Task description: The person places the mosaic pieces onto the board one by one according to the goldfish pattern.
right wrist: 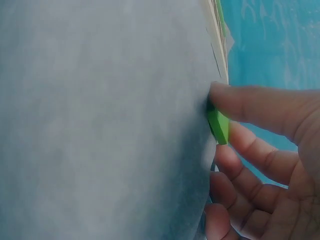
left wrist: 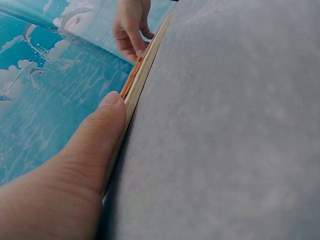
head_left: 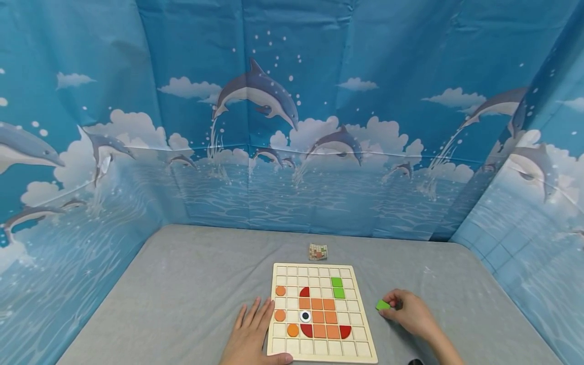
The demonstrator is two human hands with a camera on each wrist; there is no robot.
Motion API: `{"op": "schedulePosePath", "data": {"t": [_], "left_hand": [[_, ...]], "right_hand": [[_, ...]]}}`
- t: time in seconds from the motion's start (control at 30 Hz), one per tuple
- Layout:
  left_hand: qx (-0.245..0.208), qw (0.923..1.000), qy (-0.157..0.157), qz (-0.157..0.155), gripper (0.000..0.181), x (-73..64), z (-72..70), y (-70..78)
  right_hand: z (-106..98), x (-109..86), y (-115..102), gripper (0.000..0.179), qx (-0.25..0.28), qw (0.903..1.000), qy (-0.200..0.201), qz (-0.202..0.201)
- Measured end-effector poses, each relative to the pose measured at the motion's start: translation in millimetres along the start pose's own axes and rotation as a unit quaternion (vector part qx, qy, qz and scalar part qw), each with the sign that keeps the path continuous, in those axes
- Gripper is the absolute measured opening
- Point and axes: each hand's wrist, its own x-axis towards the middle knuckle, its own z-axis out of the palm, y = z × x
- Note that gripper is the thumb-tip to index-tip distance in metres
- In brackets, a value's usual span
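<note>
A pale wooden grid board [head_left: 324, 348] lies on the grey cloth, carrying orange squares [head_left: 318, 317], red quarter-round pieces, orange discs [head_left: 280, 315], two green squares [head_left: 338, 293] and an eye piece [head_left: 305, 316]. My left hand [head_left: 251, 332] rests at the board's left side, fingers straight, with its thumb on the near left corner. To the right of the board, my right hand [head_left: 409, 310] pinches a green square tile [head_left: 382, 304] between thumb and fingers. In the right wrist view the tile [right wrist: 219, 126] is tilted just under the thumb, close to the cloth.
A small picture card [head_left: 318, 252] with a coloured grid lies behind the board. Grey cloth [head_left: 196, 284] covers the table. A blue dolphin-print curtain [head_left: 283, 192] hangs along the back and sides. A small black object [head_left: 415, 362] shows at the bottom edge, near the right forearm.
</note>
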Motion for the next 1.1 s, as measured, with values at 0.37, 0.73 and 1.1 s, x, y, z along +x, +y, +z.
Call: {"op": "schedulePosePath", "data": {"t": [0.37, 0.73, 1.1], "left_hand": [[-0.002, 1.0, -0.005, -0.001, 0.111, -0.7, -1.5, 1.2], [0.001, 1.0, -0.008, -0.003, 0.112, -0.2, -2.4, 1.1], [0.007, 0.9999, -0.008, -0.003, 0.112, -0.4, -2.6, 1.1]], "right_hand": [[0.7, -2.1, 0.1, 0.026, 0.017, 0.9997, 0.0, -0.018], [-0.3, -6.8, -0.9, 0.017, 0.036, 0.9983, 0.009, -0.044], [1.8, -7.6, -1.5, 0.014, 0.084, 0.9962, -0.002, -0.023]]}}
